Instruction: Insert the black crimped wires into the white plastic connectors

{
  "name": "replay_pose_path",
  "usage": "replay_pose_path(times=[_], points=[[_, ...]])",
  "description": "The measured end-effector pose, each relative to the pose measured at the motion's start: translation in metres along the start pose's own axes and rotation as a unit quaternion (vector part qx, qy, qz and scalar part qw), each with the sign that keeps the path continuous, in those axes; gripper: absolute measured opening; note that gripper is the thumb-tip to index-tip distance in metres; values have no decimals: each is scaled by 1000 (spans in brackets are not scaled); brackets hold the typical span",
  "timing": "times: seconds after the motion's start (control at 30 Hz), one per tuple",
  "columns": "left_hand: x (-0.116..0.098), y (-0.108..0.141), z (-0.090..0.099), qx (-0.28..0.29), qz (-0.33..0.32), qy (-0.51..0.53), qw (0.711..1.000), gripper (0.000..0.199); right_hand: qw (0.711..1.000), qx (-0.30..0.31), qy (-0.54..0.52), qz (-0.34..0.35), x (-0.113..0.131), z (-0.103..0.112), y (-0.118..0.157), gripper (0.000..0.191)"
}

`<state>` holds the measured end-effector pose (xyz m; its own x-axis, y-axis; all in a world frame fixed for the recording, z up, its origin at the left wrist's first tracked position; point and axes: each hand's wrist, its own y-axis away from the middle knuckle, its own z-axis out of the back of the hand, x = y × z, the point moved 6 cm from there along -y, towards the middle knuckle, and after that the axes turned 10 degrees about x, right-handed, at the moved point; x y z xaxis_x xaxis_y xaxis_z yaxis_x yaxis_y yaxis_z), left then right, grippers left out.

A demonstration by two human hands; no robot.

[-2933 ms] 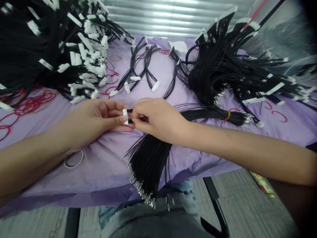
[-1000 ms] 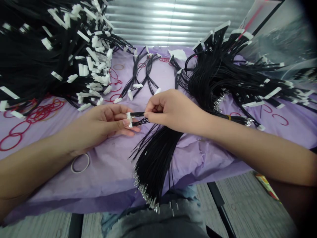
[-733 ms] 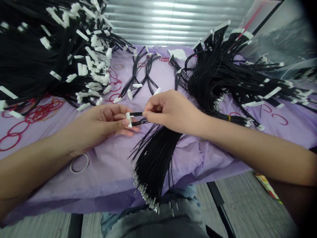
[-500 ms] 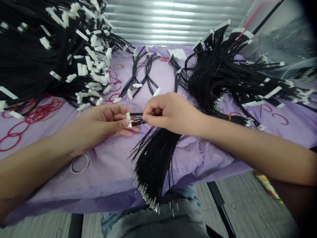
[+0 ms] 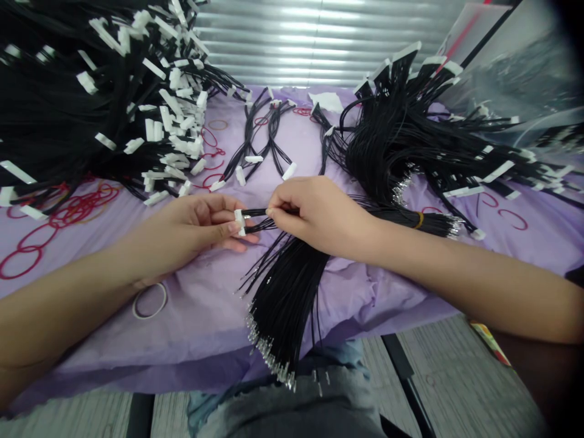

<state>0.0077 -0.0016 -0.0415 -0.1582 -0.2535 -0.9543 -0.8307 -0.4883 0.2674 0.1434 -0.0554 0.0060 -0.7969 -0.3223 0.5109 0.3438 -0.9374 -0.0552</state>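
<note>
Between the thumb and fingers of my left hand (image 5: 205,228) is a small white connector (image 5: 239,222) with black wires running out to the right. My right hand (image 5: 314,213) pinches one of these thin black wires (image 5: 255,212) a short way from the connector. Below my right hand a thick bundle of loose black wires (image 5: 287,298) fans toward the table's front edge, with silvery metal tips. A second bundle (image 5: 406,219), tied with a yellow band, lies partly behind my right forearm.
A large heap of black cables with white connectors (image 5: 177,121) fills the left; another heap (image 5: 387,121) stands right. Finished-looking cables (image 5: 274,137) lie between them. Red bands (image 5: 77,207) and a pale ring (image 5: 149,300) rest on the purple cover (image 5: 191,328).
My right hand has shifted slightly right and down, its fingertips a little farther along the wires. My left hand still holds the connector. The whole view has moved slightly.
</note>
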Motion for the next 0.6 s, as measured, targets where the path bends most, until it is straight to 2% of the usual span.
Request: replay_pose_path(times=[0.13,0.27,0.33,0.43,0.6], points=[[-2,2,-1,-7,7,-9,1000,11,999,-8,36,22,1,-2,0,16],[-2,4,-2,-6,12,14,1000,12,982,60,65,165,17,-13,3,20],[-1,3,-2,-5,17,22,1000,18,972,85,72,209,22,-17,5,22],[-1,2,-2,4,13,4,1000,18,982,48,38,181,18,-13,5,22],[0,1,-1,8,10,-33,999,15,994,-26,-83,65,0,-3,1,14]])
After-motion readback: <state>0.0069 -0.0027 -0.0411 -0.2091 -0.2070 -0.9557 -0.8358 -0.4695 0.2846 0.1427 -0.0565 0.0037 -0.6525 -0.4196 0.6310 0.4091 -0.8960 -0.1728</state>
